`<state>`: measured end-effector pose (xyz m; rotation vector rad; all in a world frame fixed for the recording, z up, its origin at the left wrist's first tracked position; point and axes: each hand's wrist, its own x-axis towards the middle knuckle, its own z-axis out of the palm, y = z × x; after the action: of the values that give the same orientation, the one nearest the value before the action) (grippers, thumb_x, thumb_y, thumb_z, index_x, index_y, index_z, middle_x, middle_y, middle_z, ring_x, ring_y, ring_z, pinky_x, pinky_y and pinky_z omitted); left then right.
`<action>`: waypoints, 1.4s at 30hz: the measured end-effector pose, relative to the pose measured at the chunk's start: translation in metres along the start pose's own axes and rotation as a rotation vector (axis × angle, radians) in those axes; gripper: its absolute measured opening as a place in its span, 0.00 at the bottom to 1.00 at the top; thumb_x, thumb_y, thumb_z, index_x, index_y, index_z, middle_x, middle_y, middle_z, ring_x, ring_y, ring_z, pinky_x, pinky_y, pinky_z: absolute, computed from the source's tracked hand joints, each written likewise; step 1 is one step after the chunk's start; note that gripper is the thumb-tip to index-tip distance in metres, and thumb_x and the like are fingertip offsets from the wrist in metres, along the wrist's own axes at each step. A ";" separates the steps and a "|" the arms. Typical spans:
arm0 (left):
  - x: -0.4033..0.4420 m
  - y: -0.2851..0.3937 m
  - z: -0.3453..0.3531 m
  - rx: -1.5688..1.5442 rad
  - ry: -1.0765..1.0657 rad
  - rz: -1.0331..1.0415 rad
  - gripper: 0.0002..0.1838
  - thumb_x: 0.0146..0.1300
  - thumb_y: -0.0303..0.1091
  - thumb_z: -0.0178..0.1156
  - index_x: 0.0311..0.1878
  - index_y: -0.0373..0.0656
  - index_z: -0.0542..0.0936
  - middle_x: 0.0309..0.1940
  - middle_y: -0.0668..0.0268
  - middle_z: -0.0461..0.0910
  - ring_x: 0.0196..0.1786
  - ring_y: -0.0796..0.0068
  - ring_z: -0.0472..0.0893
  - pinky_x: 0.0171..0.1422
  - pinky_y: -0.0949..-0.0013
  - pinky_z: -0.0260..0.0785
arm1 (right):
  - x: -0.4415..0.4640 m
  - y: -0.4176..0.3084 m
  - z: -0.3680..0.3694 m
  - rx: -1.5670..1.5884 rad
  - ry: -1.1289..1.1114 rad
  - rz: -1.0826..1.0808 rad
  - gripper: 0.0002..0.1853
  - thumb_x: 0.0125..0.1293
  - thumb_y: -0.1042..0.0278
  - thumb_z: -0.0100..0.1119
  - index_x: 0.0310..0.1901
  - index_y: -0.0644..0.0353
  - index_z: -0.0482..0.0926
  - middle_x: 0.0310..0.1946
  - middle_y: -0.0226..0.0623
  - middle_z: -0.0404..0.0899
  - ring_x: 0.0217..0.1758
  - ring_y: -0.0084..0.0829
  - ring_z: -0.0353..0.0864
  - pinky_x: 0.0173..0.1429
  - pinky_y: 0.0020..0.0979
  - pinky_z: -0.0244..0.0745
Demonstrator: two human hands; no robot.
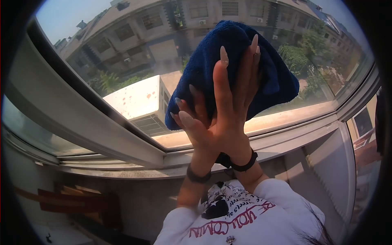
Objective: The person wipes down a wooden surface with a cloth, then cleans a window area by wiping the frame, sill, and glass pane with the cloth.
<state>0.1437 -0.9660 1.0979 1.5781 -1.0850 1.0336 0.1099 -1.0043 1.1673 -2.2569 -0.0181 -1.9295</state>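
A dark blue cloth (pixel 192 69) lies spread against the window glass (pixel 171 57), its edges bunched and folded. My right hand (pixel 230 118) presses flat on the cloth, its long-nailed fingers stretched upward and its thumb pointing left. Partly covered by it, my left hand (pixel 201 107) rests on the cloth's lower left part, with several fingertips showing spread apart. The two hands overlap near the wrists. Each wrist has a dark band around it. Part of my left hand is hidden under my right hand.
The window frame (pixel 102 110) runs diagonally on the left, and a sill (pixel 277 143) crosses below the glass. Outside are a white box-shaped unit (pixel 139 98), a building (pixel 122 36) and trees (pixel 298 57). Brown wooden furniture (pixel 81 202) stands at the lower left.
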 end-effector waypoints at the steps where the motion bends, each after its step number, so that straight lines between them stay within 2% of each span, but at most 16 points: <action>1: 0.004 -0.014 -0.010 -0.004 0.043 0.002 0.18 0.65 0.42 0.53 0.59 0.63 0.77 0.69 0.78 0.69 0.72 0.76 0.64 0.73 0.61 0.51 | 0.012 -0.017 0.017 0.053 0.002 -0.056 0.38 0.57 0.50 0.56 0.69 0.50 0.59 0.75 0.51 0.47 0.75 0.45 0.52 0.54 0.35 0.57; 4: 0.005 -0.055 -0.039 -0.003 0.119 0.011 0.18 0.65 0.41 0.53 0.59 0.62 0.77 0.68 0.77 0.69 0.72 0.75 0.65 0.72 0.61 0.52 | 0.036 -0.065 0.061 0.236 -0.037 -0.149 0.34 0.53 0.55 0.61 0.66 0.45 0.71 0.73 0.51 0.56 0.72 0.45 0.65 0.42 0.29 0.72; 7: -0.021 -0.093 -0.063 -0.012 0.127 -0.006 0.18 0.66 0.41 0.53 0.59 0.61 0.76 0.68 0.75 0.69 0.71 0.74 0.65 0.72 0.61 0.53 | 0.035 -0.097 0.088 0.442 -0.117 -0.085 0.33 0.54 0.62 0.60 0.65 0.46 0.71 0.74 0.51 0.55 0.75 0.47 0.60 0.62 0.39 0.68; 9: -0.053 -0.116 -0.071 -0.022 0.108 -0.035 0.18 0.66 0.41 0.53 0.59 0.60 0.76 0.68 0.74 0.69 0.71 0.73 0.65 0.72 0.61 0.53 | 0.026 -0.104 0.101 0.400 -0.068 -0.081 0.32 0.54 0.65 0.59 0.65 0.47 0.72 0.74 0.51 0.55 0.76 0.48 0.57 0.72 0.44 0.60; 12: -0.110 -0.139 -0.073 -0.041 0.059 -0.083 0.19 0.66 0.41 0.53 0.60 0.59 0.76 0.67 0.73 0.70 0.71 0.72 0.66 0.71 0.61 0.54 | -0.005 -0.103 0.108 0.397 -0.112 -0.072 0.35 0.50 0.63 0.63 0.64 0.52 0.72 0.71 0.60 0.56 0.73 0.56 0.61 0.66 0.44 0.69; 15: -0.160 -0.153 -0.070 -0.073 0.002 -0.136 0.19 0.66 0.41 0.53 0.60 0.57 0.76 0.67 0.72 0.70 0.70 0.71 0.67 0.71 0.61 0.55 | -0.054 -0.107 0.104 0.308 -0.254 -0.018 0.33 0.51 0.65 0.64 0.63 0.53 0.74 0.71 0.61 0.55 0.73 0.59 0.60 0.68 0.49 0.66; 18: -0.185 -0.160 -0.071 -0.101 -0.045 -0.189 0.19 0.66 0.40 0.53 0.60 0.56 0.76 0.67 0.70 0.70 0.70 0.70 0.67 0.70 0.61 0.56 | -0.101 -0.111 0.111 0.273 -0.262 0.027 0.32 0.53 0.64 0.64 0.63 0.54 0.73 0.71 0.63 0.54 0.72 0.64 0.59 0.67 0.50 0.67; 19: -0.190 -0.160 -0.071 -0.116 -0.056 -0.205 0.19 0.66 0.40 0.53 0.60 0.56 0.76 0.67 0.70 0.70 0.70 0.70 0.67 0.70 0.62 0.56 | -0.107 -0.111 0.113 0.342 -0.197 0.040 0.33 0.53 0.63 0.63 0.64 0.53 0.73 0.71 0.61 0.55 0.73 0.61 0.58 0.69 0.49 0.63; 21: -0.180 -0.155 -0.077 -0.145 -0.067 -0.218 0.19 0.67 0.40 0.53 0.60 0.55 0.76 0.67 0.69 0.70 0.69 0.69 0.68 0.70 0.62 0.57 | -0.105 -0.111 0.116 0.479 -0.060 0.068 0.34 0.52 0.62 0.62 0.65 0.51 0.72 0.72 0.56 0.56 0.76 0.57 0.54 0.74 0.48 0.56; 24: -0.144 -0.144 -0.093 -0.169 -0.044 -0.207 0.19 0.67 0.40 0.53 0.61 0.54 0.75 0.66 0.67 0.71 0.69 0.68 0.68 0.70 0.62 0.58 | -0.072 -0.115 0.107 0.503 0.060 0.045 0.33 0.52 0.61 0.61 0.64 0.51 0.73 0.72 0.58 0.56 0.74 0.62 0.55 0.73 0.50 0.56; 26: -0.105 -0.130 -0.112 -0.155 0.011 -0.150 0.19 0.67 0.40 0.53 0.61 0.53 0.75 0.66 0.66 0.71 0.69 0.67 0.69 0.69 0.62 0.58 | -0.045 -0.119 0.103 0.511 0.122 -0.034 0.29 0.54 0.57 0.59 0.61 0.50 0.76 0.71 0.57 0.58 0.74 0.63 0.56 0.72 0.56 0.55; 30: -0.021 -0.117 -0.136 -0.127 0.158 0.043 0.20 0.67 0.39 0.52 0.61 0.51 0.75 0.66 0.65 0.71 0.68 0.66 0.69 0.69 0.62 0.59 | 0.007 -0.129 0.097 0.490 0.154 -0.118 0.26 0.57 0.53 0.55 0.58 0.49 0.78 0.71 0.53 0.60 0.74 0.61 0.55 0.68 0.56 0.60; 31: -0.006 -0.119 -0.137 -0.123 0.199 0.103 0.20 0.67 0.39 0.52 0.61 0.51 0.75 0.66 0.64 0.71 0.68 0.66 0.69 0.69 0.62 0.60 | 0.017 -0.133 0.098 0.558 0.139 -0.058 0.26 0.57 0.54 0.55 0.58 0.49 0.78 0.71 0.53 0.60 0.74 0.60 0.55 0.67 0.55 0.61; 35: 0.000 -0.133 -0.126 -0.120 0.214 0.169 0.20 0.68 0.39 0.52 0.62 0.49 0.75 0.65 0.62 0.72 0.67 0.65 0.70 0.68 0.62 0.61 | 0.011 -0.111 0.111 0.544 0.061 -0.167 0.26 0.56 0.60 0.56 0.59 0.52 0.78 0.72 0.49 0.60 0.75 0.57 0.54 0.64 0.48 0.66; 38: -0.030 -0.141 -0.123 -0.097 0.179 0.133 0.20 0.68 0.39 0.52 0.62 0.48 0.74 0.65 0.61 0.72 0.67 0.64 0.71 0.68 0.62 0.62 | -0.010 -0.107 0.112 0.565 -0.088 -0.117 0.27 0.55 0.63 0.56 0.60 0.53 0.77 0.72 0.46 0.60 0.76 0.53 0.54 0.68 0.49 0.63; 42: -0.100 -0.152 -0.116 -0.083 0.091 0.042 0.21 0.68 0.38 0.52 0.62 0.46 0.74 0.64 0.59 0.72 0.66 0.62 0.71 0.67 0.63 0.63 | -0.059 -0.106 0.107 0.575 -0.280 -0.017 0.25 0.60 0.60 0.51 0.60 0.53 0.79 0.71 0.51 0.61 0.77 0.57 0.49 0.78 0.50 0.42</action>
<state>0.2490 -0.8091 0.9940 1.4334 -1.0891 1.0648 0.1927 -0.8792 1.1068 -2.0910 -0.5527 -1.3588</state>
